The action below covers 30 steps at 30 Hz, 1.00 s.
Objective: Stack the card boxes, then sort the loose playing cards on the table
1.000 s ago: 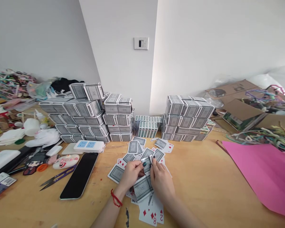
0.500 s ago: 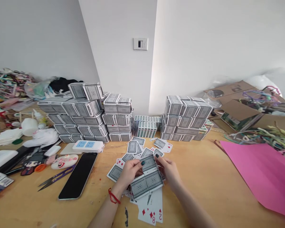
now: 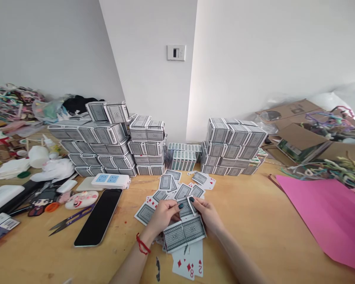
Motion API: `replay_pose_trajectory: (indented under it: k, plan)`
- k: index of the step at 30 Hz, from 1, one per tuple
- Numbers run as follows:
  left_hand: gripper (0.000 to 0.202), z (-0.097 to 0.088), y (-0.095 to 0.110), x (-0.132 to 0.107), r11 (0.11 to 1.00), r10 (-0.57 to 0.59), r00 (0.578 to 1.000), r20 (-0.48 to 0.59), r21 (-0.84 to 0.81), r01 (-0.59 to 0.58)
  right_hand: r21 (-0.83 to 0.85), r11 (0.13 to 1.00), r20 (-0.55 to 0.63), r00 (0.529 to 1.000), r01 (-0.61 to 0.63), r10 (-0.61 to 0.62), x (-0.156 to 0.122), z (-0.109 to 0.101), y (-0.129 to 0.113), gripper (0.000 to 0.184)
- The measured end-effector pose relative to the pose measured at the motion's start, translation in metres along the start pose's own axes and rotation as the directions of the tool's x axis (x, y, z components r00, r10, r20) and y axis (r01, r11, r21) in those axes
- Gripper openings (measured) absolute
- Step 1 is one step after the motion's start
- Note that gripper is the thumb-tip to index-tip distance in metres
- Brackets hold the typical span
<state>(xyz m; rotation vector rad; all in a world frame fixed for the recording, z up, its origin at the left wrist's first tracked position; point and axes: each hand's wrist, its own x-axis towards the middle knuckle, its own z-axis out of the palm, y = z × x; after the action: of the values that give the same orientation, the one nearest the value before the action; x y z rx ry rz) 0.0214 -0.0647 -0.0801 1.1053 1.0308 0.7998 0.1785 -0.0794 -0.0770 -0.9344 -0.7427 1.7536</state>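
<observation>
My left hand (image 3: 162, 215) and my right hand (image 3: 208, 215) hold between them a flat piece made of joined playing cards (image 3: 184, 230), backs up, with a grey pattern. The fingertips of both hands pinch its far edge over the wooden table (image 3: 254, 232). Loose playing cards (image 3: 177, 187) lie scattered just beyond my hands, some face up. Face-up red cards (image 3: 189, 263) lie under the piece, close to me. A red string is tied on my left wrist.
Stacks of card-built boxes stand at the back left (image 3: 106, 138) and back right (image 3: 233, 146), with card packs (image 3: 183, 157) between. A black phone (image 3: 99, 217), scissors (image 3: 71, 221) and a power strip (image 3: 111, 180) lie left. A pink sheet (image 3: 328, 217) and cardboard boxes (image 3: 301, 138) are right.
The card piece was folded up between my hands a second ago. It opened flat, and my hands have now drawn closer together on its far edge.
</observation>
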Motion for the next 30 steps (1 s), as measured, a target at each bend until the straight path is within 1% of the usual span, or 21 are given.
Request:
replay_pose_trajectory:
  k: [5, 9, 11, 13, 14, 16, 18, 20, 23, 25, 27, 30]
  plan:
    - [0.031, -0.002, -0.003, 0.000, 0.999, 0.011, 1.000, 0.009, 0.032, -0.011, -0.045, 0.998, -0.089, 0.995, 0.042, -0.046, 0.001, -0.001, 0.007, 0.031]
    - [0.031, 0.000, -0.004, 0.001, 0.998, 0.006, 1.000, 0.010, 0.060, -0.007, -0.180, 0.979, -0.189, 0.974, 0.093, -0.127, 0.001, 0.000, 0.009, 0.033]
    - [0.031, 0.001, -0.003, 0.001, 0.998, 0.011, 1.000, -0.010, 0.060, -0.010, -0.230, 0.969, -0.204, 0.968, 0.095, -0.144, 0.001, 0.000, 0.007, 0.035]
    - [0.031, 0.003, -0.002, 0.001, 0.999, 0.022, 0.999, -0.042, 0.050, -0.020, -0.226, 0.972, -0.190, 0.975, 0.070, -0.114, 0.001, -0.001, 0.005, 0.035]
    - [0.031, 0.003, -0.002, 0.002, 0.999, 0.027, 0.998, -0.058, 0.040, -0.025, -0.199, 0.979, -0.171, 0.982, 0.044, -0.079, 0.001, -0.001, 0.003, 0.034]
    - [0.030, 0.002, -0.002, 0.002, 0.999, 0.033, 0.996, -0.080, 0.013, -0.032, -0.120, 0.992, -0.119, 0.993, -0.029, 0.015, 0.001, -0.002, -0.001, 0.031]
    - [0.029, 0.001, -0.003, 0.003, 0.999, 0.031, 0.995, -0.090, -0.014, -0.032, -0.061, 0.993, -0.063, 0.993, -0.102, 0.098, 0.000, -0.003, -0.004, 0.029]
    - [0.028, 0.000, -0.003, 0.003, 0.999, 0.022, 0.996, -0.085, -0.024, -0.024, -0.047, 0.989, -0.008, 0.991, -0.137, 0.137, -0.001, -0.003, -0.005, 0.028]
    - [0.027, 0.000, -0.003, 0.002, 1.000, 0.010, 0.998, -0.056, -0.029, -0.011, -0.074, 0.992, 0.079, 0.991, -0.100, 0.106, -0.001, -0.005, -0.005, 0.032]
    - [0.027, 0.000, -0.002, 0.002, 1.000, 0.008, 0.999, -0.040, -0.026, -0.009, -0.120, 0.991, 0.105, 0.992, -0.054, 0.066, 0.000, -0.006, -0.003, 0.037]
    - [0.027, 0.000, -0.001, 0.001, 1.000, 0.012, 0.999, -0.032, -0.018, -0.013, -0.178, 0.984, 0.084, 0.996, -0.015, 0.030, 0.001, -0.006, -0.001, 0.042]
    - [0.029, 0.001, 0.000, 0.001, 1.000, 0.015, 0.999, -0.030, -0.009, -0.015, -0.242, 0.970, 0.004, 0.999, 0.035, -0.035, 0.003, -0.006, 0.001, 0.042]
